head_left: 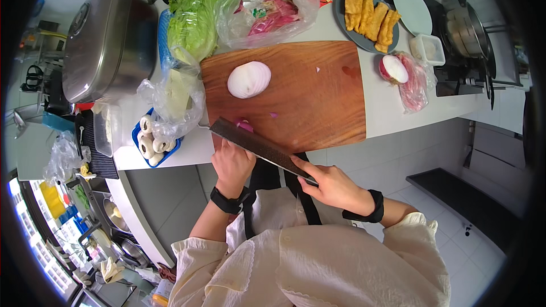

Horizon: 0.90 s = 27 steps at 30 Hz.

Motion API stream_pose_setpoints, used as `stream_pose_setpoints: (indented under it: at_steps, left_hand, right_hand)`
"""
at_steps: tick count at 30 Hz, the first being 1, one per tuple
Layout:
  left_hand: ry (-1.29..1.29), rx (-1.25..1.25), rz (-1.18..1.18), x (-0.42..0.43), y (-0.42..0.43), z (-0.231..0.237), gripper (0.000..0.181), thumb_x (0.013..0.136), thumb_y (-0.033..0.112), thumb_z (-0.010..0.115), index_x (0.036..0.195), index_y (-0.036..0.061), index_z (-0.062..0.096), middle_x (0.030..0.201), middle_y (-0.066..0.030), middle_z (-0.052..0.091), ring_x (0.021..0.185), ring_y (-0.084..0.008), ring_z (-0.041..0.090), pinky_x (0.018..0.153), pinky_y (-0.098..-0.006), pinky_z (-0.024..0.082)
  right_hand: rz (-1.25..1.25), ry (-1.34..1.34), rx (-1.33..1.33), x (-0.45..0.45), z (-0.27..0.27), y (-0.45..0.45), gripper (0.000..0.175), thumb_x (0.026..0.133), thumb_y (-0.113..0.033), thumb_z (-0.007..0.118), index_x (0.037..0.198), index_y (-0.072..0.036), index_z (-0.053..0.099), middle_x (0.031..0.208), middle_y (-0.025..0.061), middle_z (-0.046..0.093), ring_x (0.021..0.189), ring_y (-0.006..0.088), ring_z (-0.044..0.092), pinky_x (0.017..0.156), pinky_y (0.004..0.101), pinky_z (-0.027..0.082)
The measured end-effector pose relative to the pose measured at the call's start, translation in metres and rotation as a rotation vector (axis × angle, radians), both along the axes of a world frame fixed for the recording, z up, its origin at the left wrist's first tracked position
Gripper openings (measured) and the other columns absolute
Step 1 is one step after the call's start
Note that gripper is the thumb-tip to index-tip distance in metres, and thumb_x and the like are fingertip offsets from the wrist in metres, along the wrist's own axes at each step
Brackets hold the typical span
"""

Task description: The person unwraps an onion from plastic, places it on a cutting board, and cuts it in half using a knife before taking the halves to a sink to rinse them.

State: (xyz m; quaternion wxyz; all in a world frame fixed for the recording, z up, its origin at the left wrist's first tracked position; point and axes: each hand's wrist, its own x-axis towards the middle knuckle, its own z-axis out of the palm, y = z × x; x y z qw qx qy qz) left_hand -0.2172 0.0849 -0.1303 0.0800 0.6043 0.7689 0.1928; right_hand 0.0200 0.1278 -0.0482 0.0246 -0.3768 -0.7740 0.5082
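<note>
My right hand (337, 185) grips a broad kitchen knife (256, 143) with a dark, textured blade. The blade slants up to the left, across the near edge of a wooden cutting board (315, 111). Close to the blade's far end is my left hand (232, 162), its fingers bent and partly hidden behind the knife; whether they hold anything is unclear. A small purple onion piece (245, 125) shows just beyond the blade. Farther back on the board lies a peeled, pale onion half (249, 79), marked with thin lines. Small purple scraps (273, 114) dot the wood.
Left of the board are bagged tofu (177, 89), mushrooms (147, 147) in a blue tray and a steel appliance (111, 38). Lettuce (192, 30) and a bag of red onions (275, 15) stand behind. Rightward are a plate of fried pieces (371, 17), a cut red onion (393, 69) and a pot (467, 32).
</note>
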Motion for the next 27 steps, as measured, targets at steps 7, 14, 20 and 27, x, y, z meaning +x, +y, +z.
stream_pose_setpoints:
  at_steps: [7,14,20,27]
  left_hand:
    - [-0.057,-0.046,0.129,0.007,0.004,0.005,0.046,0.085,0.029,0.055,0.12,-0.0006,0.052,0.084,-0.0191,0.065,0.061,-0.0369,0.063,0.051,-0.0444,0.051]
    - [-0.05,-0.095,0.129,0.0,-0.001,0.012,0.049,0.085,0.029,0.057,0.119,-0.0046,0.05,0.084,-0.0203,0.065,0.064,-0.0371,0.063,0.052,-0.0436,0.05]
    - [0.238,0.141,-0.033,0.027,0.008,0.051,0.043,0.082,0.015,0.06,0.121,-0.0012,0.051,0.103,-0.0188,0.059,0.092,-0.0346,0.058,0.078,-0.039,0.049]
    - [0.584,-0.023,-0.061,0.078,0.066,0.02,0.047,0.079,0.009,0.056,0.124,-0.0045,0.051,0.118,-0.0216,0.051,0.106,-0.036,0.054,0.088,-0.0387,0.049]
  right_hand:
    - [-0.015,0.013,-0.064,-0.023,-0.023,0.024,0.05,0.088,-0.014,0.06,0.135,-0.006,0.044,0.074,0.0206,0.062,0.059,0.0379,0.059,0.054,0.0414,0.048]
    - [-0.029,0.012,0.004,0.018,0.004,0.028,0.05,0.086,-0.016,0.063,0.132,-0.007,0.047,0.081,0.024,0.064,0.065,0.041,0.062,0.06,0.0455,0.05]
    - [-0.187,-0.119,0.471,0.11,0.009,0.035,0.059,0.079,-0.014,0.067,0.135,-0.008,0.047,0.095,0.0212,0.066,0.072,0.038,0.064,0.066,0.0428,0.053]
    - [-0.267,-0.262,0.77,0.104,-0.04,0.075,0.058,0.078,-0.017,0.069,0.132,-0.007,0.049,0.08,0.0162,0.062,0.067,0.0343,0.062,0.061,0.042,0.051]
